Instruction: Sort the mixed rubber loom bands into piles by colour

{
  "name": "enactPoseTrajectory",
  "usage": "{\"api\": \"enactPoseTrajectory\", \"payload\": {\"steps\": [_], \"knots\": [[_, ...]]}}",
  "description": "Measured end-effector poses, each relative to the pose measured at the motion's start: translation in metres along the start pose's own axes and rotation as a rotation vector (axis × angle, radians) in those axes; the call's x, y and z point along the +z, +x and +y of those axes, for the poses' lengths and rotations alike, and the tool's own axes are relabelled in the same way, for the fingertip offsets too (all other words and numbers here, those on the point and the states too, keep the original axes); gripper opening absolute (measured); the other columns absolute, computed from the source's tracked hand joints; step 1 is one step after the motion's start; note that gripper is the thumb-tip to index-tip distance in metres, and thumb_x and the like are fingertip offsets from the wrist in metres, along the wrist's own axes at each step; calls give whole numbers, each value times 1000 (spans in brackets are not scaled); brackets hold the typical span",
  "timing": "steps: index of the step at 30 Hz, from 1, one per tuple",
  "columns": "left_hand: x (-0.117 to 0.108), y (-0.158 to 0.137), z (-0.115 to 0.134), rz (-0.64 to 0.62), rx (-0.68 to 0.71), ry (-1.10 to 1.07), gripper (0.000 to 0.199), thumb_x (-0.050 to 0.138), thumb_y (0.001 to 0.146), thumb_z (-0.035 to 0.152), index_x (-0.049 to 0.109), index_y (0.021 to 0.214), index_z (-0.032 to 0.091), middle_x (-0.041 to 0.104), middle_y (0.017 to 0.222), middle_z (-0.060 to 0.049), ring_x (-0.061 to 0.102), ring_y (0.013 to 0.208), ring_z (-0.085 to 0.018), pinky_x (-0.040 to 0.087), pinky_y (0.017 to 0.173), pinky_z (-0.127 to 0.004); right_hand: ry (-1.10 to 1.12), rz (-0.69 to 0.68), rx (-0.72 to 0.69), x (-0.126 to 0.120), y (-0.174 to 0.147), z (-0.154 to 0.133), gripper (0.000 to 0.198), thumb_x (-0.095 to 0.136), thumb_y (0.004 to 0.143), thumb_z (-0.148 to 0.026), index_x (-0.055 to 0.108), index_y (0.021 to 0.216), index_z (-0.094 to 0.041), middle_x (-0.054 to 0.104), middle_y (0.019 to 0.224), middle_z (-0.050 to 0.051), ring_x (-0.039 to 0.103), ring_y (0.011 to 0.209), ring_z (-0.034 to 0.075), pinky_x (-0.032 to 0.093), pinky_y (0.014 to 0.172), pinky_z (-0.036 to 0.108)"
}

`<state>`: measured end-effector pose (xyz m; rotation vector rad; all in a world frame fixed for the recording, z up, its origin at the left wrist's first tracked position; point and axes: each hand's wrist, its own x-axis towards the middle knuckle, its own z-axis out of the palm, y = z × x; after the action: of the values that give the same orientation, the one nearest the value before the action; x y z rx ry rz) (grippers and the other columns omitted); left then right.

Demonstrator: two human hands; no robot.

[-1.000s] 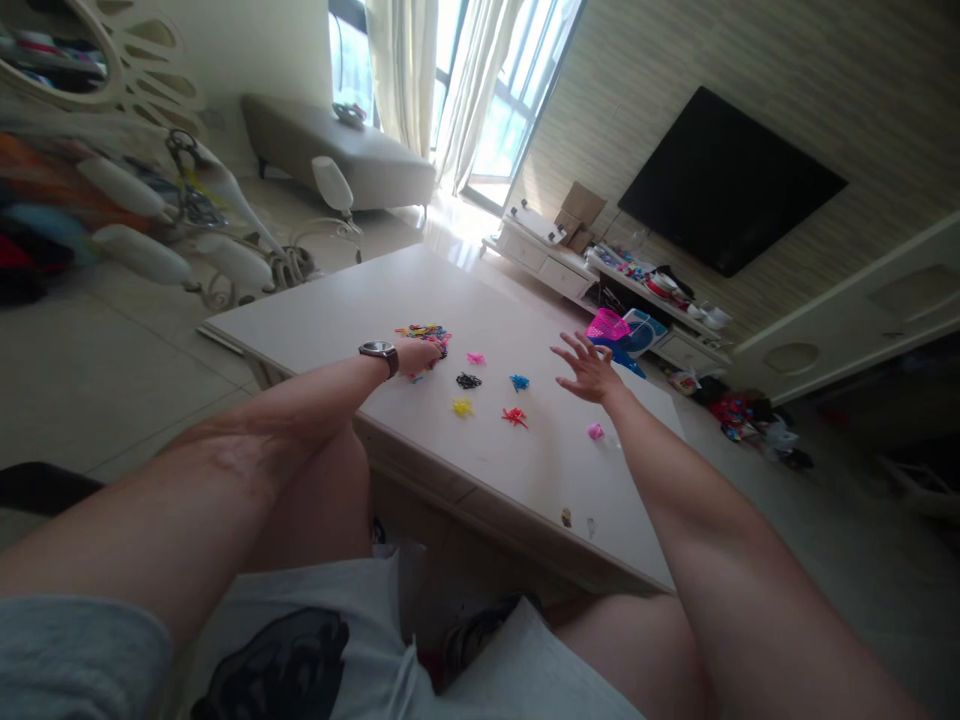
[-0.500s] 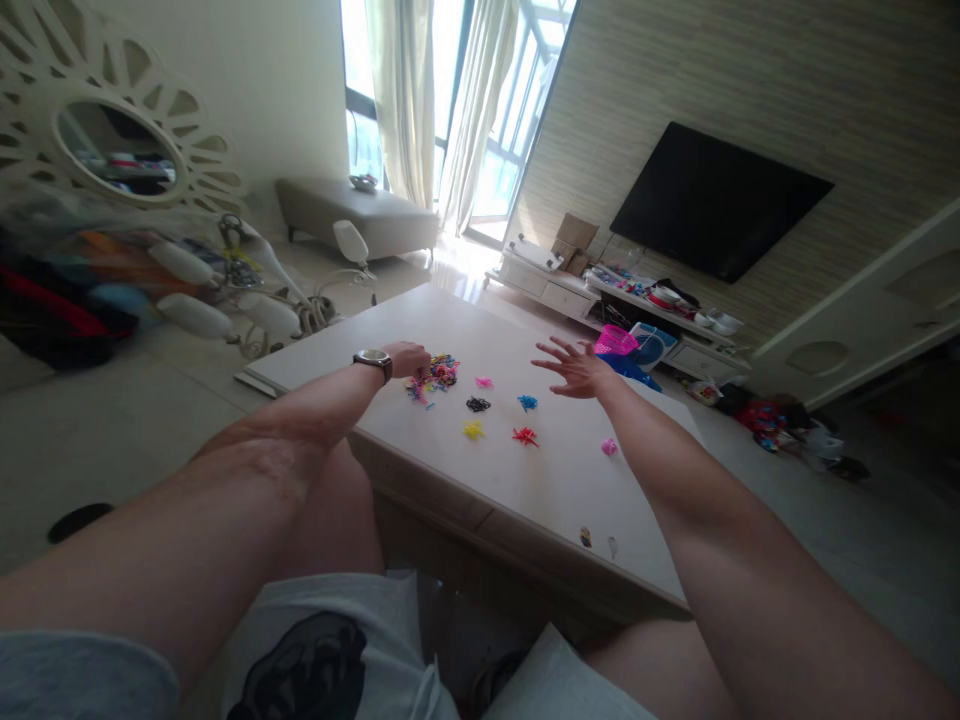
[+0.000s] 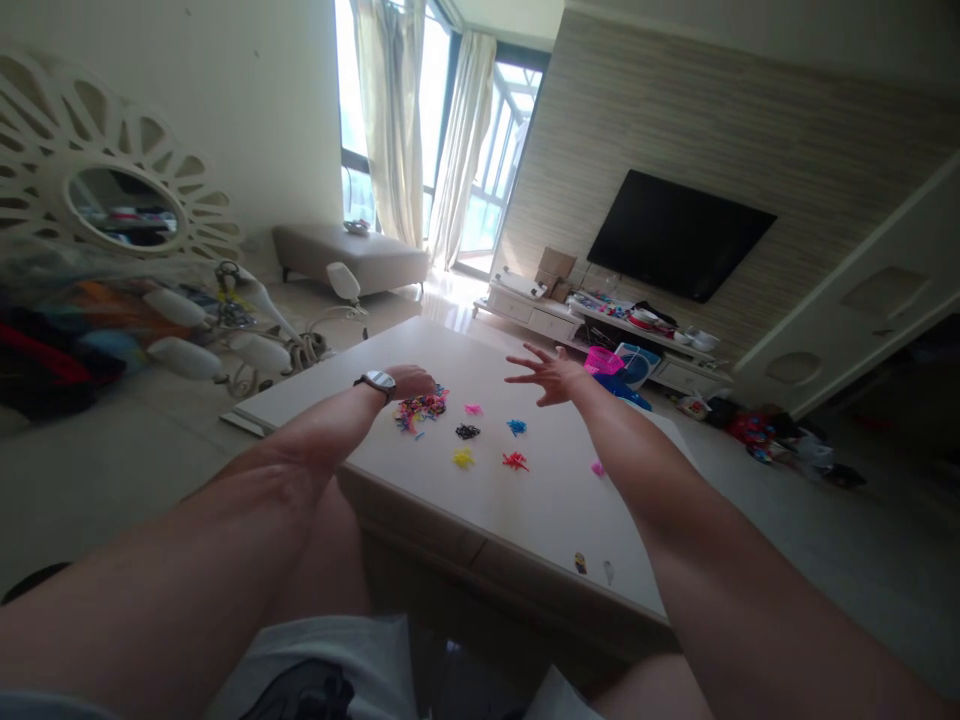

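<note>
My left hand, with a watch on the wrist, is at the far edge of a mixed heap of small coloured pieces on the white table. Its fingers look curled downward; whatever they grip is hidden. My right hand hovers over the table, fingers spread, holding nothing. Between and below the hands lie small single-colour piles: pink, black, blue, yellow and red. The pieces are too small to name.
A pink object sits beside my right forearm, partly covered by it. Two small items, one yellow and dark, lie by the near edge. Beyond the table are a pink basket and a TV cabinet. A lamp stands left.
The camera view has tilted up, so the scene sits lower and a little left. My left hand stays at the mixed heap; my right hand stays spread above the table.
</note>
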<state>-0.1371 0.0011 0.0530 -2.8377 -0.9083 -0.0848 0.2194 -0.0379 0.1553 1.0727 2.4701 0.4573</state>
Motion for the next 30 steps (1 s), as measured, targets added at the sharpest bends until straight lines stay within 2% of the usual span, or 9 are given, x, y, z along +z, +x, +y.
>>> {"api": "enactPoseTrajectory", "payload": {"steps": [4, 8, 12, 18, 23, 25, 27, 28, 30], "knots": [[-3, 10, 10, -72, 75, 142, 24, 55, 88, 3, 72, 83, 19, 74, 96, -7, 67, 79, -14, 41, 70, -24, 17, -43, 0, 0, 6, -5, 106, 83, 66, -26, 26, 151, -55, 2, 169, -10, -9, 150, 48, 28, 103, 82], [3, 23, 14, -17, 113, 166, 25, 55, 89, 4, 70, 80, 20, 72, 90, -5, 66, 72, -13, 42, 66, -24, 1, -135, 55, 1, 7, -8, 116, 80, 64, -10, 19, 150, -58, -6, 168, -13, -16, 149, 47, 27, 104, 82], [13, 36, 12, 38, 167, 199, 23, 56, 89, 3, 69, 83, 22, 71, 90, -2, 63, 67, -12, 41, 62, -24, 60, -189, 98, 7, 9, -13, 116, 66, 68, 5, 14, 153, -56, -10, 168, -12, -14, 150, 46, 32, 107, 76], [26, 51, 21, 44, 147, 213, 24, 53, 89, 3, 68, 92, 21, 69, 97, -5, 66, 70, -13, 41, 61, -25, 136, -160, 103, 38, 20, -28, 109, 56, 73, 5, 11, 154, -54, -5, 169, -10, -7, 153, 41, 34, 109, 73], [47, 74, 30, 108, 67, 54, 30, 51, 86, -1, 70, 97, 21, 70, 101, -6, 68, 73, -14, 43, 65, -25, 179, -135, 59, 70, 24, -31, 103, 61, 74, 0, 19, 155, -49, 2, 169, -8, -6, 153, 40, 32, 110, 73], [56, 90, 33, 223, 7, -98, 28, 51, 88, 2, 71, 97, 20, 72, 101, -7, 68, 74, -15, 45, 67, -26, 220, -73, 52, 84, 20, -27, 98, 61, 74, -2, 25, 155, -45, 9, 169, -6, -3, 152, 39, 32, 110, 72], [63, 107, 38, 405, -92, -320, 22, 53, 91, 10, 73, 94, 19, 73, 100, -8, 70, 78, -16, 48, 70, -26, 289, 104, 102, 99, 13, -23, 91, 60, 76, -4, 31, 155, -38, 16, 168, 0, 4, 152, 36, 33, 112, 67], [66, 115, 41, 507, -153, -459, 18, 56, 91, 13, 73, 90, 18, 74, 95, -8, 70, 79, -17, 49, 72, -26, 335, 240, 169, 106, 9, -23, 85, 58, 77, -5, 33, 154, -33, 19, 166, 4, 8, 151, 34, 34, 113, 63], [68, 127, 50, 674, -259, -793, 11, 64, 88, 21, 74, 87, 16, 74, 80, -6, 71, 74, -16, 51, 69, -25, 467, 563, 439, 122, 3, -26, 72, 53, 81, -10, 38, 151, -21, 30, 161, 12, 22, 147, 30, 36, 114, 54]]}}
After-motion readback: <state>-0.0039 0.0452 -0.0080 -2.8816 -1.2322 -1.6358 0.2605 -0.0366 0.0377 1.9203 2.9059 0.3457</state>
